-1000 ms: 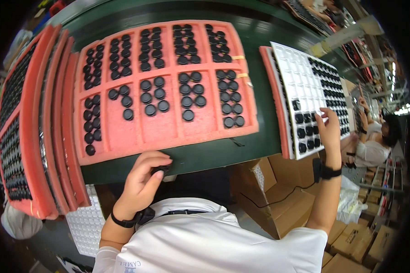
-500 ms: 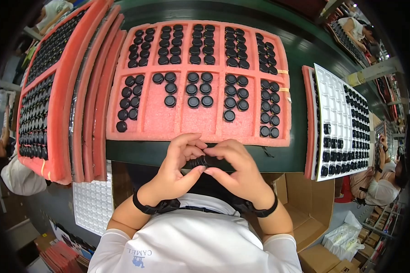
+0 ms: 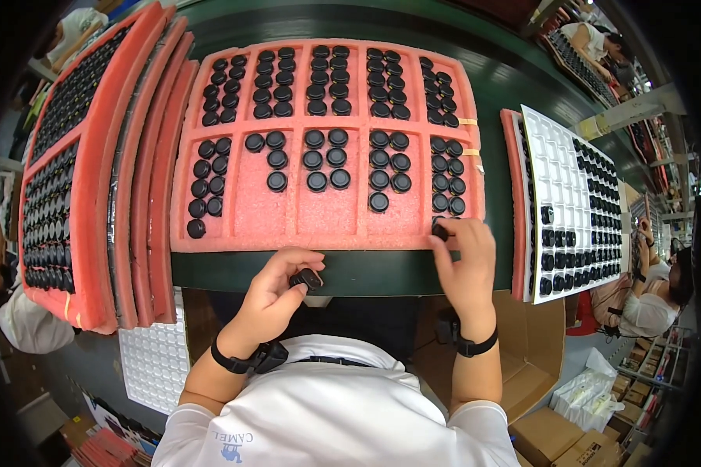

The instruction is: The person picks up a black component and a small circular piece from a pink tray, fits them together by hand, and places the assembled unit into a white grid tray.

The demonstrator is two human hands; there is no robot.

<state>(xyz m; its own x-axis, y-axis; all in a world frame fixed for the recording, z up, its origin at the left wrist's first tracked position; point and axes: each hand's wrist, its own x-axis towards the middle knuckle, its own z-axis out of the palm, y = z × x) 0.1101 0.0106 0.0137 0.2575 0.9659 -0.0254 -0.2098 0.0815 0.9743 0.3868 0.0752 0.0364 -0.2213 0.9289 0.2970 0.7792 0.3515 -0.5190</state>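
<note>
A pink foam tray [image 3: 335, 241] with walled compartments lies in front of me, partly filled with rows of small black round lens-like parts [image 3: 317, 180]. My left hand [image 3: 276, 286] is closed around a few of the same black parts [image 3: 310, 278], just off the tray's near edge. Over the tray's near right corner, my right hand [image 3: 469, 247] has its thumb and fingers on a black round part [image 3: 440, 229] at the bottom of the last column. The fingers partly cover that part and its neighbour.
Pink foam trays [image 3: 144, 233] full of black parts lean in a stack at the left. At the right, a white plastic tray [image 3: 553, 163], partly filled, tilts against more foam. Cardboard boxes [image 3: 533, 342] stand below the green table [image 3: 366, 272]. Other people work at both sides.
My hands have parted. The right one has moved right to the tray's near corner with a black part, while the left has shifted left, holding several. The whole view has shifted slightly.
</note>
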